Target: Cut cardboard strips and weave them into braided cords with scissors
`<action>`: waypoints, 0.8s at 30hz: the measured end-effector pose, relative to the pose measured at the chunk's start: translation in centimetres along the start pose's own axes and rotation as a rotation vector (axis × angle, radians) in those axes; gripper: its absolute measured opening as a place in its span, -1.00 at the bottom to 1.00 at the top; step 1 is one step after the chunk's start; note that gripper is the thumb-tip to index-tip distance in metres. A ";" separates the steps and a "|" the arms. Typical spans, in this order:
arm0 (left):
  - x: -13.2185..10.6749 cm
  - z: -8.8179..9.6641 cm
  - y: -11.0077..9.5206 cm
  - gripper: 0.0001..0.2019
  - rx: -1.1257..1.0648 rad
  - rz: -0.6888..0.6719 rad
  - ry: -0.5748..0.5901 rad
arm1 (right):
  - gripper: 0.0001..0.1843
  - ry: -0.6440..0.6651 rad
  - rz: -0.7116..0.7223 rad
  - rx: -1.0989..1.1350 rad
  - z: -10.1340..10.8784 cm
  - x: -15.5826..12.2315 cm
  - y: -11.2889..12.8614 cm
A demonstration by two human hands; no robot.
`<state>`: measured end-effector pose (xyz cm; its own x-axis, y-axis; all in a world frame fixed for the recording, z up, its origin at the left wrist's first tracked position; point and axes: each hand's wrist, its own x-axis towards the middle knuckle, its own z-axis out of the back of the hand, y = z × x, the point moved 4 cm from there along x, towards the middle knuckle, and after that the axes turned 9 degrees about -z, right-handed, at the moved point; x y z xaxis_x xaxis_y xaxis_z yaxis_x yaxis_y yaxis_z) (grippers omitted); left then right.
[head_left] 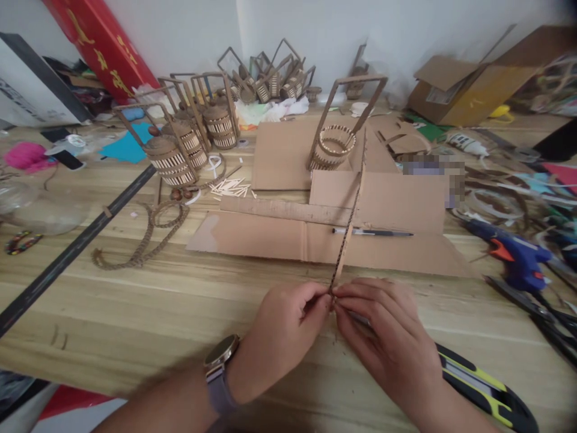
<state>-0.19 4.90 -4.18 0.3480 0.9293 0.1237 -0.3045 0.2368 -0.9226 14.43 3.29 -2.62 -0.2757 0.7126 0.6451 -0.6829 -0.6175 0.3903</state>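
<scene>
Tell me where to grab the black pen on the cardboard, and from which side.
Probably pinch the slim black pen by its right half from above, fingers front and back: it lies flat, left to right, on the brown cardboard sheet, and the thin cardboard strip crosses over its left end.

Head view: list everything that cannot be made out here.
Cardboard strip: its near end is hidden between the fingertips of the left hand and right hand, head view.
Yellow-black knife: its front is covered by the right hand, head view.
Pixelated patch: blurred over, whatever lies there is unreadable.
Dark tools: blurred and cut off by the right edge.
</scene>
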 end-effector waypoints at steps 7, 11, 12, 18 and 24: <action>-0.2 -0.4 0.6 -0.79 0.020 0.061 -0.060 | -0.86 0.007 0.003 -0.019 0.0 0.0 0.2; -0.2 -0.5 0.7 -0.82 -0.003 0.058 -0.079 | -0.89 0.008 -0.055 0.001 0.1 0.3 0.1; -0.2 -0.4 0.6 -0.82 -0.013 0.049 -0.078 | -0.90 0.008 -0.082 0.015 0.1 0.3 -0.1; 0.0 0.0 0.0 -0.80 -0.086 0.021 -0.077 | -0.91 -0.019 -0.136 0.045 0.3 0.3 -0.5; 0.1 -0.2 0.3 -0.81 -0.097 0.070 -0.075 | -0.88 -0.006 -0.060 -0.014 0.3 0.4 0.0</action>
<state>-0.11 4.98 -4.49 0.2610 0.9619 0.0817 -0.2368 0.1458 -0.9606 14.54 3.51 -2.16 -0.2297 0.7464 0.6246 -0.7076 -0.5687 0.4194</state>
